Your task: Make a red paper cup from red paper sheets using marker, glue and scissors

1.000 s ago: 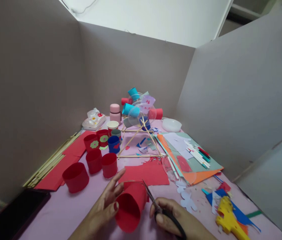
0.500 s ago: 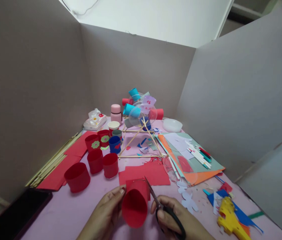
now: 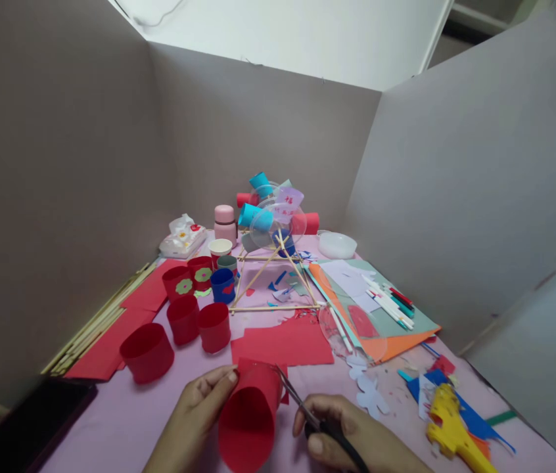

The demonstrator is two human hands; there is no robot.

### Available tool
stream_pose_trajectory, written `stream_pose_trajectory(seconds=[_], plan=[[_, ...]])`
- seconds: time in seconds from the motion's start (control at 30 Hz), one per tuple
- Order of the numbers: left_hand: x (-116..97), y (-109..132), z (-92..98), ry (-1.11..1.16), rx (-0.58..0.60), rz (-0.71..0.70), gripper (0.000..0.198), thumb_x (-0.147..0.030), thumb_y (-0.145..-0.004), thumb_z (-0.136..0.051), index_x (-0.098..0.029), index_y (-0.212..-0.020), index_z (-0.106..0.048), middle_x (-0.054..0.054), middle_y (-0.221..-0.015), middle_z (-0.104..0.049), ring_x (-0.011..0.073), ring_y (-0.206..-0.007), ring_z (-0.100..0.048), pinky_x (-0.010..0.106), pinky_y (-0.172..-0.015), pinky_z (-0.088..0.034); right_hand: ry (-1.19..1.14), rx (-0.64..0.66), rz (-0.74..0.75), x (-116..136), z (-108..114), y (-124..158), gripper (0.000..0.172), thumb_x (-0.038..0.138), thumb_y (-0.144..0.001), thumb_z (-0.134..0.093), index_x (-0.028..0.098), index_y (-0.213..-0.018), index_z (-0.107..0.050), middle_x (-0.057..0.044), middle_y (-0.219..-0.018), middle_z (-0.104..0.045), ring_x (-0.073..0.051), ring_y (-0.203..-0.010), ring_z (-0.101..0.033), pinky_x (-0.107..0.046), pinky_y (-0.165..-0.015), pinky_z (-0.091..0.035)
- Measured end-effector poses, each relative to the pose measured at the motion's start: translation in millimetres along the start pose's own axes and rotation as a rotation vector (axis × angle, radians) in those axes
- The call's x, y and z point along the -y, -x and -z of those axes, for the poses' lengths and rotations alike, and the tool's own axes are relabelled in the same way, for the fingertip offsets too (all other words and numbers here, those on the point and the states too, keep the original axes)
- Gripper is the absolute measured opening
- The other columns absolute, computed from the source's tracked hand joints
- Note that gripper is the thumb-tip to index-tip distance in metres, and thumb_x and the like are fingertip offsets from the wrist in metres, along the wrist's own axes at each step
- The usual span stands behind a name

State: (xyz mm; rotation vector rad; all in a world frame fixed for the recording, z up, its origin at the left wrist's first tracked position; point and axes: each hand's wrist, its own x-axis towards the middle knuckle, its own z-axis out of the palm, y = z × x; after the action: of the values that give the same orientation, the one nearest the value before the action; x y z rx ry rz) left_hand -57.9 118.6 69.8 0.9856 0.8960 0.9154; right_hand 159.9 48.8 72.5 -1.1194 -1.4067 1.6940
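A rolled red paper tube (image 3: 251,424) is in my left hand (image 3: 199,410), its round mouth facing me, with thumb and fingers pinching its left edge. Black-handled scissors (image 3: 302,404) are in my right hand (image 3: 342,430); their tips touch the far right side of the tube. Just beyond lie flat sheets of red paper (image 3: 285,343). To the left stand several short red paper cylinders, the nearest being a wide red ring (image 3: 146,353). A blue paper cup (image 3: 223,286) with a red heart stands behind them.
A wheel model (image 3: 278,220) with coloured cups rises behind a stick frame (image 3: 263,309). At right are markers (image 3: 391,302), a yellow glue gun (image 3: 450,427) and paper scraps. Bamboo sticks (image 3: 95,322) and a dark phone-like slab (image 3: 31,420) lie left. Grey panels (image 3: 268,131) enclose the table.
The red tube has shifted left and toward me with my left hand. The scissors have followed, and their tips now sit farther left, against the tube's far edge.
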Motion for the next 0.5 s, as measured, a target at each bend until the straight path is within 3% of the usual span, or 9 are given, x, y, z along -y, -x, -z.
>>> stream_pose_trajectory(seconds=[0.13,0.3,0.5], plan=[[-0.9,-1.7,2.4,-0.033,-0.022,0.003,0.036,-0.047,-0.065,-0.077,-0.017,-0.057,-0.059,-0.004,-0.054,-0.060,0.0109,-0.052,-0.047,0.019,-0.049,-0.037,-0.013,0.033,-0.006,-0.4,2.5,3.8,0.056,0.063,-0.070,-0.069,0.015,-0.098,-0.063,0.007,-0.061,-0.042,-0.005,-0.051,-0.034,-0.017,-0.047,-0.026],[-1.5,-0.6,1.9,-0.089,-0.024,0.007,0.037,-0.047,-0.065,-0.077,-0.017,-0.056,-0.057,-0.004,-0.053,-0.059,0.0106,-0.050,-0.045,0.019,-0.048,-0.035,-0.020,0.066,-0.058,0.7,4.3,7.9,0.054,0.058,-0.070,-0.071,0.015,-0.103,-0.064,0.004,-0.069,-0.049,-0.007,-0.058,-0.039,-0.016,-0.051,-0.030],[-3.6,-1.0,6.5,-0.120,-0.026,-0.047,0.027,-0.042,-0.067,-0.075,-0.018,-0.061,-0.066,-0.002,-0.058,-0.064,0.0135,-0.053,-0.052,0.021,-0.051,-0.040,0.059,0.106,-0.071,-8.1,22.2,9.6,0.051,0.056,-0.073,-0.070,0.014,-0.102,-0.067,0.002,-0.068,-0.054,-0.007,-0.057,-0.045,-0.017,-0.052,-0.033]])
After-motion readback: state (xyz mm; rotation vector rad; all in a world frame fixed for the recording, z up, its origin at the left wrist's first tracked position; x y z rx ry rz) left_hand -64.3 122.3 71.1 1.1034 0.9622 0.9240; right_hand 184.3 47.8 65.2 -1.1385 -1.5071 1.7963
